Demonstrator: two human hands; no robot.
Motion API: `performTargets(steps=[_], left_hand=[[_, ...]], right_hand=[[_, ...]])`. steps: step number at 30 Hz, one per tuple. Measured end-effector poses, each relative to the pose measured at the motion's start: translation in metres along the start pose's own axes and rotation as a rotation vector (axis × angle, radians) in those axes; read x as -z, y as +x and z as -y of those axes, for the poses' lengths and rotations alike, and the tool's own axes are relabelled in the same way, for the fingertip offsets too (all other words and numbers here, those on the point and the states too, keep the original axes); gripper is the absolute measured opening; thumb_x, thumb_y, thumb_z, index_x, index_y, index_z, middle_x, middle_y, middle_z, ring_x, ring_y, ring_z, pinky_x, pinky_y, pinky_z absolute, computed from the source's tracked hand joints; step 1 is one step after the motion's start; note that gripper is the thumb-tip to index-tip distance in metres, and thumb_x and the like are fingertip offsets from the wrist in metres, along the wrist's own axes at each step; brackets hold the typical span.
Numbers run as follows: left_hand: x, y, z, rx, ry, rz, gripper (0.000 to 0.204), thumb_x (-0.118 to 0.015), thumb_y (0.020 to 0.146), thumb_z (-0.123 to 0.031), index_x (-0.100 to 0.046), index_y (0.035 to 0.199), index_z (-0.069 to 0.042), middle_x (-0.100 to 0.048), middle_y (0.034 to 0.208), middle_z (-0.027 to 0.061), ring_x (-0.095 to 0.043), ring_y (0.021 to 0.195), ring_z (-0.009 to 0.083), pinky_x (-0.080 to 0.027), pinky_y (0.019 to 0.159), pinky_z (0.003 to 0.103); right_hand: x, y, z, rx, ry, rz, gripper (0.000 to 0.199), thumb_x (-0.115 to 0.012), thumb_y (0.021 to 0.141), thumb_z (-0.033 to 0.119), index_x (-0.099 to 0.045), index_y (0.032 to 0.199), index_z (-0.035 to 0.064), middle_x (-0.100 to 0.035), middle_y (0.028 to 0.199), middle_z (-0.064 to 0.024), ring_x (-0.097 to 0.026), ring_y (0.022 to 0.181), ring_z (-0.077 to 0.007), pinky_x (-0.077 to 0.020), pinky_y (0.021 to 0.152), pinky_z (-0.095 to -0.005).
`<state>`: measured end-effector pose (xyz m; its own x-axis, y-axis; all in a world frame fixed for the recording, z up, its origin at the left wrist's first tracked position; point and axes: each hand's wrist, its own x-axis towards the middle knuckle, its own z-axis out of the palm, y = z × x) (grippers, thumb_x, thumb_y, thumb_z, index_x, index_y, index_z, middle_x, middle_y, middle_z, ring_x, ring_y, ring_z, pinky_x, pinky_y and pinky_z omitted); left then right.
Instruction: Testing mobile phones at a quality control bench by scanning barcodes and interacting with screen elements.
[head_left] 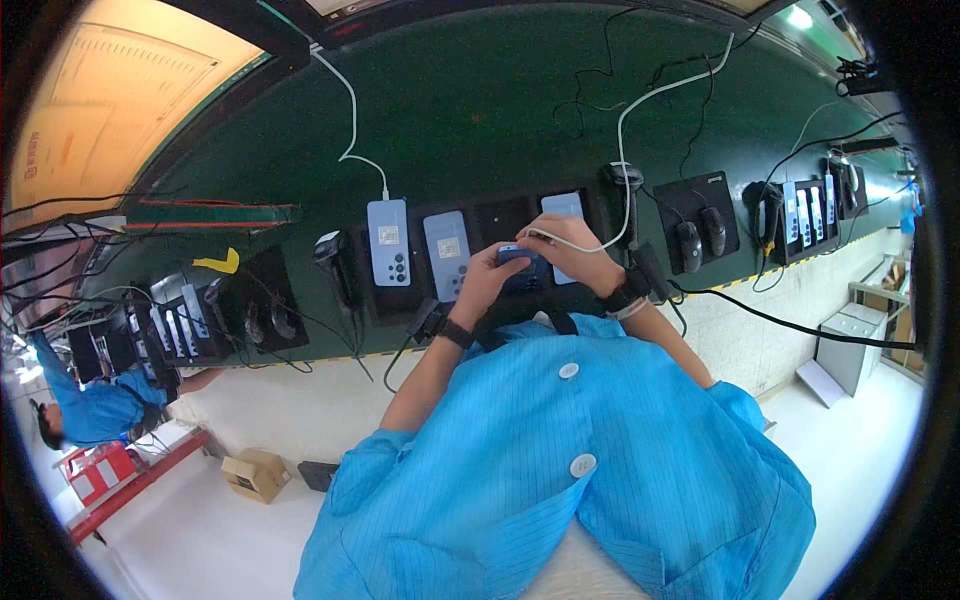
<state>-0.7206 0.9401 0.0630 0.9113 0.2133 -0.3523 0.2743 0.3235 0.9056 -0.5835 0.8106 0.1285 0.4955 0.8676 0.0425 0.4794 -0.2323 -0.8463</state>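
Near the front edge of the green bench, my left hand (483,280) is closed around a dark blue phone (517,254), held tilted in front of my body. My right hand (578,260) pinches the end of a white cable (621,128) at the phone's upper edge; whether the plug is inside the port is hidden by the fingers. Three light blue phones lie on a black mat (496,217): the left phone (388,268) has another white cable (352,110) plugged in, the middle phone (446,238) is beside my left hand, and the right phone (562,205) is partly behind my right hand.
Barcode scanners (336,268) stand on both sides of the mat. Two mice (689,246) sit on a pad to the right. More phones (803,215) stand in rows at both ends. A person in blue (100,405) works far left. A black cable (790,322) runs past my right arm.
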Motion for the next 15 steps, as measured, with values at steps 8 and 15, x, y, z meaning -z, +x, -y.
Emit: performTargets(steps=[8,15], left_hand=[[0.001,-0.001,0.012,-0.080,-0.091,-0.037,0.022,-0.067,0.085,-0.009,-0.063,0.105,-0.003,-0.065,0.095,0.0002,-0.058,0.087,0.0073,-0.046,0.077,0.024],[0.010,-0.002,0.002,-0.007,0.070,-0.029,0.024,-0.068,0.085,-0.014,-0.062,0.105,-0.002,-0.061,0.099,0.0031,-0.057,0.087,0.0103,-0.046,0.079,0.025]], right_hand=[[-0.013,0.003,-0.002,-0.027,0.000,-0.011,0.021,-0.063,0.083,0.024,-0.069,0.090,0.0052,-0.066,0.090,-0.0136,-0.063,0.083,-0.0310,-0.0492,0.071,-0.0377],[-0.023,-0.004,-0.019,-0.145,-0.123,0.104,0.029,-0.066,0.080,0.022,-0.064,0.105,0.0073,-0.065,0.100,-0.0138,-0.062,0.091,-0.0332,-0.0485,0.078,-0.0387]])
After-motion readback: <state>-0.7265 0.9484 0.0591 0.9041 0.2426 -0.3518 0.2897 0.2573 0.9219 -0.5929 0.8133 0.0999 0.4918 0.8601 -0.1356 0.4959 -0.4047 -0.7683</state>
